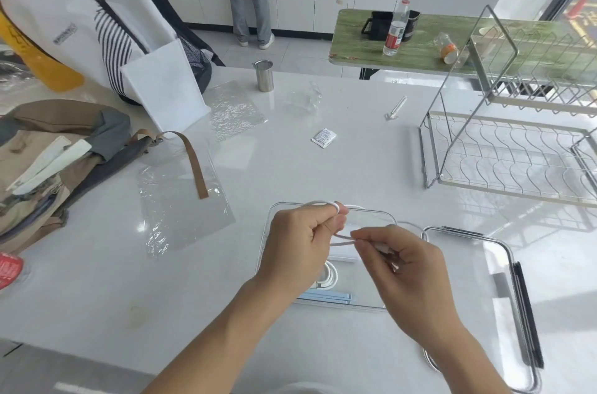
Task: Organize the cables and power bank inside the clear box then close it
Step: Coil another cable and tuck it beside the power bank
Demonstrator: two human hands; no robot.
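Observation:
The clear box (381, 216) stands open on the white table in front of me. Inside it lie a coiled white cable (330, 275), a white flat item (343, 254) and a pale blue item (326, 297). Above the box, my left hand (298, 245) pinches loops of another white cable (323, 203), wound around its fingers. My right hand (400, 267) grips the same cable's end close by. A loose stretch of that cable trails right over the table. The clear lid (513, 284) with dark clips lies right of the box.
A brown and grey bag (48, 161) and a white bag (106, 28) sit at the left, with clear plastic sheets (181, 196) near them. A metal dish rack (517, 135) stands at the right. A steel cup (265, 75) and a small sachet (324, 137) lie farther back. A person stands at the far counter.

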